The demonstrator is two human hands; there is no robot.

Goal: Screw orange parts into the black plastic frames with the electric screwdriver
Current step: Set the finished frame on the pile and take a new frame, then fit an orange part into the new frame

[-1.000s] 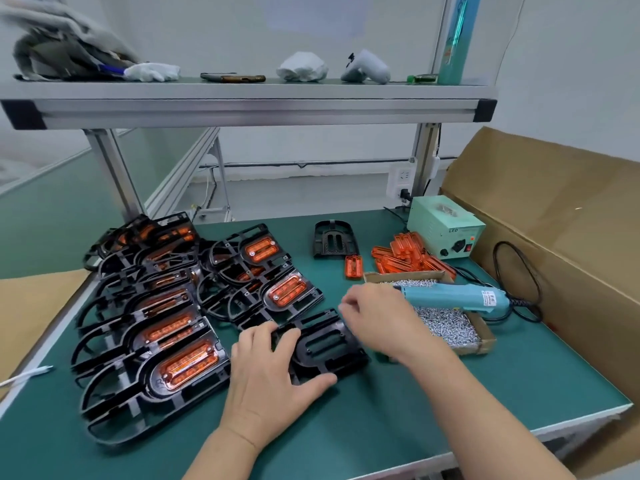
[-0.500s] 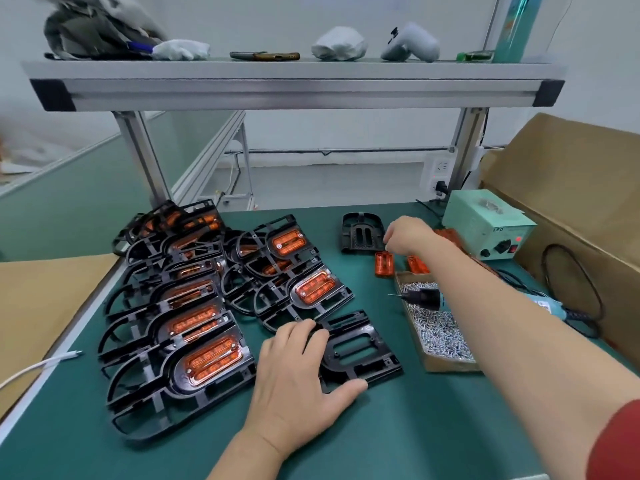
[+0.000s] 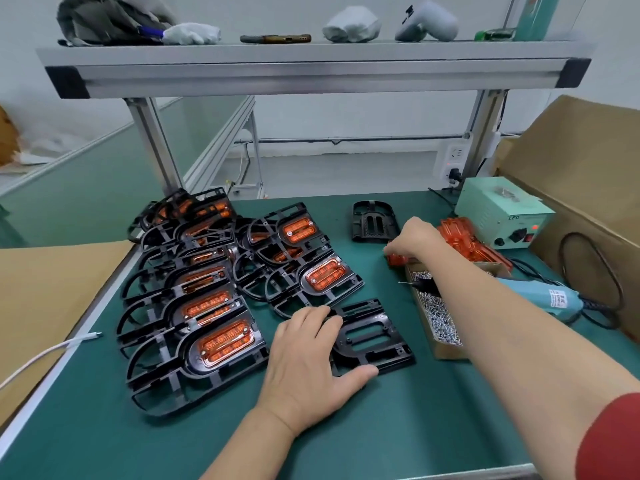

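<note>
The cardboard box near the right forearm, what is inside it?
Loose silver screws fill the cardboard box; the electric screwdriver tip lies across them. The right forearm covers its right part.

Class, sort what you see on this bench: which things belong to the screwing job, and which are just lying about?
Job: empty black frame under the left hand; loose orange part at the right hand; orange parts pile; electric screwdriver; box of screws; finished frames.
Lying about: gloves and phone on the shelf; white cable; cardboard box.
</note>
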